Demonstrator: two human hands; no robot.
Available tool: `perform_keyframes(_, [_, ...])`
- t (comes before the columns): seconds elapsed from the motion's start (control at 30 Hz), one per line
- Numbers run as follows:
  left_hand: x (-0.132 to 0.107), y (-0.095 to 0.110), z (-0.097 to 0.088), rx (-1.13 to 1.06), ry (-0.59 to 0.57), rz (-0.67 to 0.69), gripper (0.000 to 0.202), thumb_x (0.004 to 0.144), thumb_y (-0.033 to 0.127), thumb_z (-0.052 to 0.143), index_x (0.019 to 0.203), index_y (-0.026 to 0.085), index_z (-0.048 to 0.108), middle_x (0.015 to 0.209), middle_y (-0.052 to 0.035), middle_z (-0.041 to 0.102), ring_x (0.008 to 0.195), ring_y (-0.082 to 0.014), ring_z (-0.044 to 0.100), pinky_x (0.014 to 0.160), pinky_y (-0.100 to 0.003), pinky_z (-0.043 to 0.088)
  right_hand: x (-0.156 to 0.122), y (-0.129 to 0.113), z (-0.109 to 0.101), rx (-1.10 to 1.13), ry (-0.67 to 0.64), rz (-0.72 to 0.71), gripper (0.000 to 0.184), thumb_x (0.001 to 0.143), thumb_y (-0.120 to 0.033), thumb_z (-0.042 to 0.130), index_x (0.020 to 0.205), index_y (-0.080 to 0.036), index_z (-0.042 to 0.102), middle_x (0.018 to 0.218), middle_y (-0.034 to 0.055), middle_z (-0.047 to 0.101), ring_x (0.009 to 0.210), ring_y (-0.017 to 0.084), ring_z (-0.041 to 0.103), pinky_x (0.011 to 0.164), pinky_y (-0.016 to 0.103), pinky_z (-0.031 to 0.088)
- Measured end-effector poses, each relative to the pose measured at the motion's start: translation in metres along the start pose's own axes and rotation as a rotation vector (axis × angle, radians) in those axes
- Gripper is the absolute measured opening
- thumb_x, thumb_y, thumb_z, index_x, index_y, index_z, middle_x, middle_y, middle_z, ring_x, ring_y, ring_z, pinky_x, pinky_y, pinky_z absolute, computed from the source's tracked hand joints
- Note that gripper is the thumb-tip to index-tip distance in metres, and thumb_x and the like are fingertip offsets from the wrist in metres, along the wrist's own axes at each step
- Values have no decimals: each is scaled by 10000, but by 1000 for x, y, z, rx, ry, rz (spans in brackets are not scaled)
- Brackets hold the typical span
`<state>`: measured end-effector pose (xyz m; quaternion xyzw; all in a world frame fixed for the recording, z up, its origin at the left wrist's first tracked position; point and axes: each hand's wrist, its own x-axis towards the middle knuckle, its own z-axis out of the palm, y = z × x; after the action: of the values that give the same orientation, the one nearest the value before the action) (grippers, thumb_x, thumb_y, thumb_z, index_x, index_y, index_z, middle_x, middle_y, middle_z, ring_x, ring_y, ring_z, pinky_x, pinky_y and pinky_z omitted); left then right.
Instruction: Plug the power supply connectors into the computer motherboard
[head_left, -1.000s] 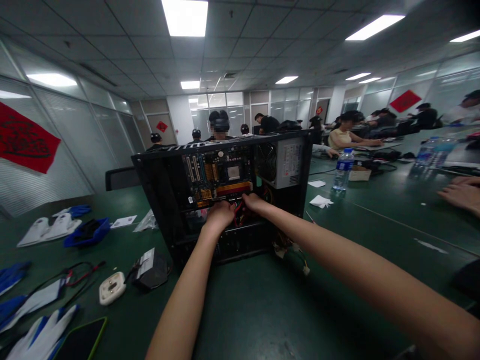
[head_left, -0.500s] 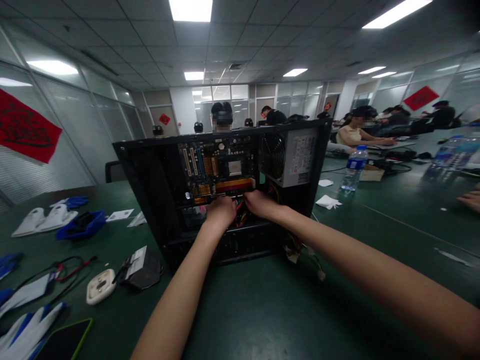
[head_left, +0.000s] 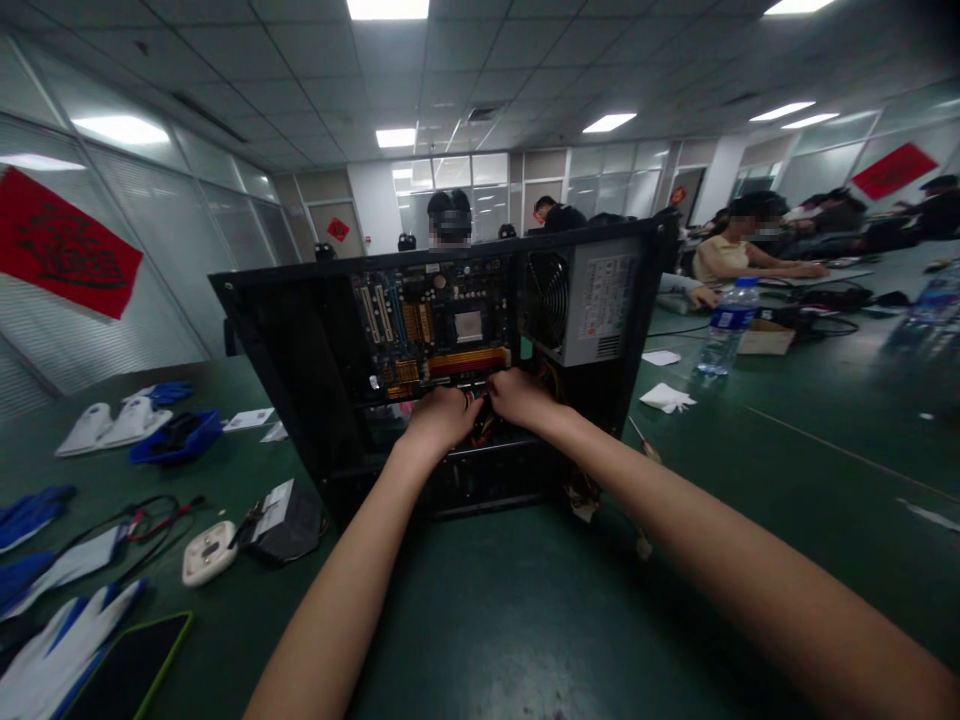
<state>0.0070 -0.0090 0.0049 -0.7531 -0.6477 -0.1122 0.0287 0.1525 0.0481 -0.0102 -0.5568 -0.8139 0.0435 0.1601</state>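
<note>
A black computer case (head_left: 292, 330) stands open towards me on the table, tilted in view. Inside it are a motherboard (head_left: 442, 310) and, at upper right, a grey power supply (head_left: 600, 315) with a round fan grille. Both my hands reach into its lower middle, below the motherboard. My left hand (head_left: 441, 420) is closed around thin red, yellow and black power cables (head_left: 482, 432). Close beside it, my right hand (head_left: 520, 398) pinches the same bundle, its fingertips partly hidden. More loose connectors (head_left: 581, 505) hang at the case's lower right.
Left on the green table (head_left: 465, 620) lie a dark boxy part (head_left: 283, 525), a white case (head_left: 209, 553), a phone (head_left: 131, 670), gloves (head_left: 71, 650) and a blue tray (head_left: 176, 440). Right are a water bottle (head_left: 726, 330), crumpled tissue (head_left: 667, 398) and a screwdriver (head_left: 643, 438). People sit beyond.
The view has shifted slightly. My left hand has turned a little, its fingers now nearer the right hand on the cables. A person's hand now shows behind the bottle.
</note>
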Motion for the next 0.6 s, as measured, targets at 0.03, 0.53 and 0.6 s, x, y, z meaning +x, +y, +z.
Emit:
perform_keyframes(0.03, [-1, 1, 0, 23, 17, -11, 512, 991, 511, 409, 973, 135, 756, 962, -185, 741, 932, -314, 708, 780, -359, 518, 1, 1, 1, 26, 13, 7, 262, 916, -173, 526, 1025, -128, 761, 1071, 214, 736, 964, 320, 705, 734, 321, 477])
perform_keyframes(0.53, [-8, 8, -4, 182, 74, 39, 381, 958, 417, 457, 940, 149, 727, 912, -174, 726, 895, -333, 703, 771, -383, 508, -16, 0, -4, 235, 107, -124, 328, 979, -327, 521, 781, -162, 723, 825, 103, 753, 753, 196, 669, 611, 283, 337])
perform_keyframes(0.6, [-7, 7, -3, 165, 47, 39, 377, 944, 431, 480, 932, 155, 737, 910, -172, 729, 895, -327, 703, 774, -375, 507, -19, -1, -5, 242, 97, -136, 326, 978, -321, 521, 777, -160, 722, 815, 102, 750, 746, 195, 666, 603, 281, 327])
